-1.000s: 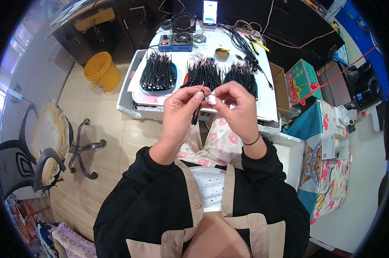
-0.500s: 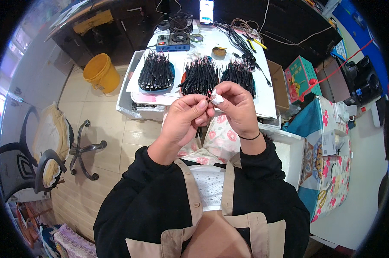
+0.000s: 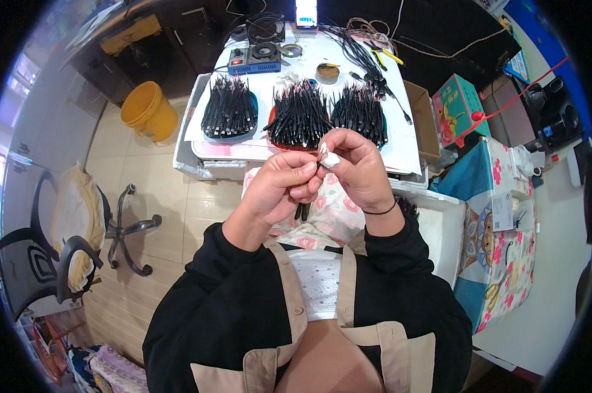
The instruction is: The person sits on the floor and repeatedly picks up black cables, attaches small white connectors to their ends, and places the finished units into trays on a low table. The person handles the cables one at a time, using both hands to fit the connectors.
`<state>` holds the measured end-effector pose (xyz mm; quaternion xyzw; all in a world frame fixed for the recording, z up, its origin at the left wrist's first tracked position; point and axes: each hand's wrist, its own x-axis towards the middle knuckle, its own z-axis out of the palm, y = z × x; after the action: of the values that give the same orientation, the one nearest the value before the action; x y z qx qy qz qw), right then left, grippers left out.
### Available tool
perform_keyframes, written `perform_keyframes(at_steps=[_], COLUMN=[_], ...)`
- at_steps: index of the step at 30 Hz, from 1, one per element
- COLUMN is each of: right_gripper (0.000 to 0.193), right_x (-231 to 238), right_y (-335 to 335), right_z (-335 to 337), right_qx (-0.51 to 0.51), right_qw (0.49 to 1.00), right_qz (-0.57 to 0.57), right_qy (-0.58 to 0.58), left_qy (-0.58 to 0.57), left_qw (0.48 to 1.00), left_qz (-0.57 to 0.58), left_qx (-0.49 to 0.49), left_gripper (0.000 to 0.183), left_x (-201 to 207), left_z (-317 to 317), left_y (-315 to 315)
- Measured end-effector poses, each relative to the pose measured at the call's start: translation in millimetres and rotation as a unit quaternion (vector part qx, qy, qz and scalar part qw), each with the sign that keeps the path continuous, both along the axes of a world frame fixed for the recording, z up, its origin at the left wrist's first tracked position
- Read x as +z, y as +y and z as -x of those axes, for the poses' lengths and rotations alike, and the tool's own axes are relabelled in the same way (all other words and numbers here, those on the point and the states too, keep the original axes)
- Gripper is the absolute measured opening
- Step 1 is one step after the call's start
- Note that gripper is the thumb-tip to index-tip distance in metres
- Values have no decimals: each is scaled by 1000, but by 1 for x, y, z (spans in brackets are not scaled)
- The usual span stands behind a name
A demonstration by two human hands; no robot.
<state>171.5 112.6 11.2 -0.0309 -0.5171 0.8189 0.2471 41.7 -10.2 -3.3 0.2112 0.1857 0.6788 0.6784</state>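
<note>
My left hand (image 3: pixel 269 187) is closed in a pinch on a thin black cable (image 3: pixel 302 211), whose lower part hangs beneath the fingers above my lap. Against it, my right hand (image 3: pixel 360 171) pinches at the cable's end, with a small crumpled white piece (image 3: pixel 331 159) at its thumb and forefinger. Whether that white piece is wrapped on the fingertips or held loose is hard to tell. Just beyond my hands stand three trays packed with short black cables: the left bunch (image 3: pixel 229 111), the middle bunch (image 3: pixel 300 118) and the right bunch (image 3: pixel 360 112).
The white table (image 3: pixel 400 154) also bears a blue box with a red switch (image 3: pixel 255 59), a small fan (image 3: pixel 265 29), a round tin (image 3: pixel 327 72), yellow-handled pliers (image 3: pixel 391 56) and a lit phone (image 3: pixel 306 13). A yellow bucket (image 3: pixel 148 111) and an office chair (image 3: pixel 80 229) stand left.
The left fingers have closed more tightly around the cable, near the right fingertips. The whole view has shifted slightly; both hands stay together in nearly the same place.
</note>
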Motion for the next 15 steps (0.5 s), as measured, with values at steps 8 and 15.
perform_keyframes(at_steps=[8,15], right_gripper=[14,12], right_x=[4,-6], right_y=[1,-3], right_z=[-11,-1], right_qx=[-264,-81], right_qw=[789,991], right_qz=[-555,-100], right_qy=[28,36], left_qy=[22,-17], left_qw=[994,1000], left_qz=[37,-1], left_qx=[100,19], left_gripper=[13,13], left_x=[-5,-8], left_z=[-5,0], left_y=[5,6])
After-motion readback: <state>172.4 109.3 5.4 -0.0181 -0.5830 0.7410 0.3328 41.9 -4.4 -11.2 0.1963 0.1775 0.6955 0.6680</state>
